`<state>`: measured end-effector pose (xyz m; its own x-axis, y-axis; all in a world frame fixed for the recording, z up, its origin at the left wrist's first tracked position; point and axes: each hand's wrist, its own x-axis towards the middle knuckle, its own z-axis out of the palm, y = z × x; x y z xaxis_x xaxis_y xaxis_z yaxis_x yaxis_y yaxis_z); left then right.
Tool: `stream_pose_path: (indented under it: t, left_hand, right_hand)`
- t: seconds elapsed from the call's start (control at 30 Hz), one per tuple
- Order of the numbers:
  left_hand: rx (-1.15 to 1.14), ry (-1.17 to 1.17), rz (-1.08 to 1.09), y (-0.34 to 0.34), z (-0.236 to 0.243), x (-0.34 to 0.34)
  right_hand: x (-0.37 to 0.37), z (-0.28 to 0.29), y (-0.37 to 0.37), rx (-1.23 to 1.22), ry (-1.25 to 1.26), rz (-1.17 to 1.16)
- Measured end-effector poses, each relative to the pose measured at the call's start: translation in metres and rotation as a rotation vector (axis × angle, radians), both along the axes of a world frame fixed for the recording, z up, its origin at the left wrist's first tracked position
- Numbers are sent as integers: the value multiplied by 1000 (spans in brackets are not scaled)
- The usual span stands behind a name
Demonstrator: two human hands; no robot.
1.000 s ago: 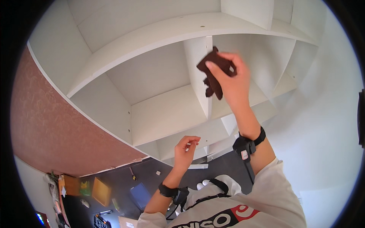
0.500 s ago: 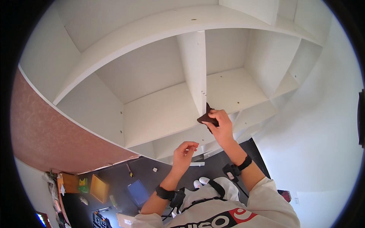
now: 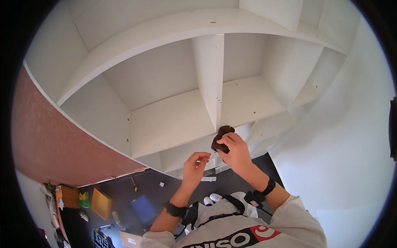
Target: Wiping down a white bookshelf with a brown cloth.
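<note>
My right hand (image 3: pixel 236 153) is closed round a dark brown cloth (image 3: pixel 223 138), which bunches up beyond the fingertips. The cloth is in front of a white shelf unit (image 3: pixel 173 118), just below the lower end of an upright divider (image 3: pixel 219 78). Whether it touches the shelf edge I cannot tell. Left of the cloth and slightly lower, my left hand (image 3: pixel 194 166) has its fingers curled in toward the thumb, apart from the shelf. Anything small between those fingers is hidden from view.
Below on the dark floor lie a blue flat panel (image 3: pixel 143 208), a wooden box (image 3: pixel 101 203), a black crate (image 3: pixel 101 238) and a cardboard box (image 3: pixel 131 239). A reddish-brown panel (image 3: pixel 62 136) borders the unit on the left, a white wall (image 3: pixel 326 165) on the right.
My right hand has drawn the cloth down and slightly left, away from the divider's lower end. My left hand has shifted a little to the left, its fingers still curled.
</note>
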<state>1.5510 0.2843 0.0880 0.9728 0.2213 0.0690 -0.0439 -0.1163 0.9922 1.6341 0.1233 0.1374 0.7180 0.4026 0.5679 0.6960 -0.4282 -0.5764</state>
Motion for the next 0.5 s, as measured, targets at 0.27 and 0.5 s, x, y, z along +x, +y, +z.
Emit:
stream_pose_path:
  t: [0.27, 0.5]
  left_hand:
    - [479, -305, 161, 0, 41, -6]
    - [401, -214, 366, 28, 77, 25]
  right_hand:
    - [-8, 16, 28, 198, 638, 244]
    - [14, 38, 53, 228, 85, 336]
